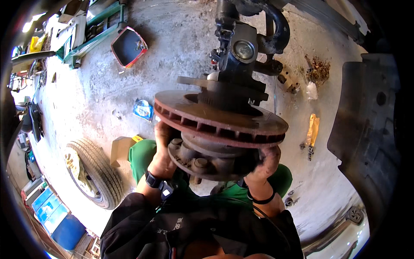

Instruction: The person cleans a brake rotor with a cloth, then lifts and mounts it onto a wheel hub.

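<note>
A rusty vented brake disc with its wheel hub hangs in front of me, tilted so its slotted rim faces me. My left hand is closed on it from the left, under the rim beside the hub. On the other side my right hand, dark with grime, grips it below the rim. The fingertips of both hands are partly hidden by the metal. Behind the disc rises the dark steering knuckle with suspension parts above it.
A tire lies left of my green-clad knees, near an open cardboard box. On the floor are a blue packet, a red-rimmed tray, and a yellow wrapper with small metal parts. A dark panel stands at right.
</note>
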{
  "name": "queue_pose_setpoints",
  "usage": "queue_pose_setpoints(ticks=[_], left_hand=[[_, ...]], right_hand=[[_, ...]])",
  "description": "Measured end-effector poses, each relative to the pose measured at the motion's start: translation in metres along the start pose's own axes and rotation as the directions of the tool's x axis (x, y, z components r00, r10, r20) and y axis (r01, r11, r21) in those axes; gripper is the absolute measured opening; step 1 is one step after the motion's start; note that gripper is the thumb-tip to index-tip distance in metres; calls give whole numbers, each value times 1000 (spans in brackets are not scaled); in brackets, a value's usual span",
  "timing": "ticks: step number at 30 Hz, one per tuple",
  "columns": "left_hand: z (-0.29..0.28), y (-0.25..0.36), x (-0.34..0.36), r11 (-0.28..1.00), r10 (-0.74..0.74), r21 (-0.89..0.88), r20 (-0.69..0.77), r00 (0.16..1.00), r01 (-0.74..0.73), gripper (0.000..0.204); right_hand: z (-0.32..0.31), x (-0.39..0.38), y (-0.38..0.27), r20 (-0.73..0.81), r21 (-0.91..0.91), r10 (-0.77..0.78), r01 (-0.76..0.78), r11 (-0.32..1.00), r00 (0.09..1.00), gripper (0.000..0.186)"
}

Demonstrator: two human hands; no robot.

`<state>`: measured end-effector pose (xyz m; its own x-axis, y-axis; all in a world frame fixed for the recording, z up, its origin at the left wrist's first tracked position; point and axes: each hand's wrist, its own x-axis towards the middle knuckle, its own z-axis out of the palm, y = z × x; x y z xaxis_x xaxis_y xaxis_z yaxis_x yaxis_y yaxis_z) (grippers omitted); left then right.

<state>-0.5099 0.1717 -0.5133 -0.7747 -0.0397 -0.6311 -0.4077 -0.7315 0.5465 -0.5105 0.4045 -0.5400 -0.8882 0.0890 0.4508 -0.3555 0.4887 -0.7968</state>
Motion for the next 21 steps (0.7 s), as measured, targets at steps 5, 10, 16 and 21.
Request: queue_pose_setpoints(ticks=[5, 10, 16, 21], left_hand=[[21, 3, 9, 967, 254, -15, 172, 952, -255, 51], [-9, -13, 20, 976, 47, -215, 5, 999, -45, 42], [30, 10, -1, 996, -20, -88, 25, 1000, 22, 48], [6, -4, 21, 990, 74, -125, 13, 997, -72, 37]], right_hand=[[0, -1, 6, 99, 442, 433, -429, 787, 896, 40], [1, 0, 2, 4, 320, 300, -286, 903, 954, 39], [7, 12, -15, -70, 193, 84, -69, 979, 994, 34], [6, 14, -6, 11, 272, 226, -220, 937, 974, 37]])
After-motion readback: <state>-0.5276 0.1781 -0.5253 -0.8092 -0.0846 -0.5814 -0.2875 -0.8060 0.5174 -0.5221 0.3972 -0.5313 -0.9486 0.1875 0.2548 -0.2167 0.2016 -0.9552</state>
